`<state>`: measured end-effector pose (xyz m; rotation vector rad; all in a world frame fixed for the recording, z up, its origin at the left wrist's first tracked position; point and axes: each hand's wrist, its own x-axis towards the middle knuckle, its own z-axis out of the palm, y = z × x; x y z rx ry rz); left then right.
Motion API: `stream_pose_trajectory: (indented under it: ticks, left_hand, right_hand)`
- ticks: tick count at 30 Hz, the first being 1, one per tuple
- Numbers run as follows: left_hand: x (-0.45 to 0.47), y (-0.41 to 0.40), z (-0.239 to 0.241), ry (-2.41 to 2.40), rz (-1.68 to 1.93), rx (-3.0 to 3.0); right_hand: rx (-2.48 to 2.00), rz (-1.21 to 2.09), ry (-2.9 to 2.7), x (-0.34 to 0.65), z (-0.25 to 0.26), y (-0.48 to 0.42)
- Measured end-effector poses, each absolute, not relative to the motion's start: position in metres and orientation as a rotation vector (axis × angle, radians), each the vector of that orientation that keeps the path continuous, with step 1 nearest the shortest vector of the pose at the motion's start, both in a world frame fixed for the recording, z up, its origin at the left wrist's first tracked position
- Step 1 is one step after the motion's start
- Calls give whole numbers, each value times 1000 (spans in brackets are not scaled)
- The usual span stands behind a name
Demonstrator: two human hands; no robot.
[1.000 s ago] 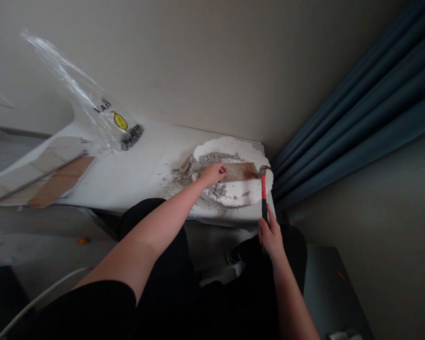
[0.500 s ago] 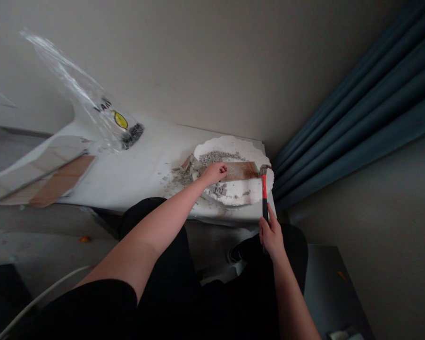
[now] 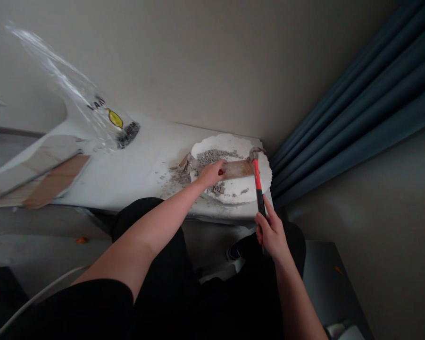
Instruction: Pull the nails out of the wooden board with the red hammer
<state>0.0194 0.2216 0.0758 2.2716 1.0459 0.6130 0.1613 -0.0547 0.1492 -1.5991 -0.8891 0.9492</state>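
Observation:
My left hand [image 3: 212,173] is closed on the left end of a flat brown slab [image 3: 238,170], dusty on top. The slab lies across a round white board [image 3: 233,192] with a wavy rim. In my right hand [image 3: 271,231] is a claw hammer [image 3: 257,177], gripped by its black and red handle. The hammer's head is over the slab's right end; whether it touches cannot be told. Grey crumbs [image 3: 212,156] are heaped on the board behind the slab, with more bits in front of it.
Grey debris [image 3: 177,177] spills onto the white table [image 3: 141,165] left of the board. Farther left lie a clear plastic bag [image 3: 102,118] with a yellow lemon print and cardboard pieces [image 3: 58,179]. A blue curtain [image 3: 357,89] hangs on the right, near the table's end.
The hammer's head has moved left, from beside the slab's right end to over it. My left hand still holds the slab. The whole view has shifted slightly.

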Motion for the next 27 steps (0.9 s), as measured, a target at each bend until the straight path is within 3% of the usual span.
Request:
stream_pose_trajectory:
  ticks: [12,27]
  left_hand:
    - [22,223,62,958,762,2284]
    - [20,230,70,1008,704,2117]
  right_hand:
    - [-1543,1146,-881,126,167,-52]
    - [-1578,1040,-875,135,180,-60]
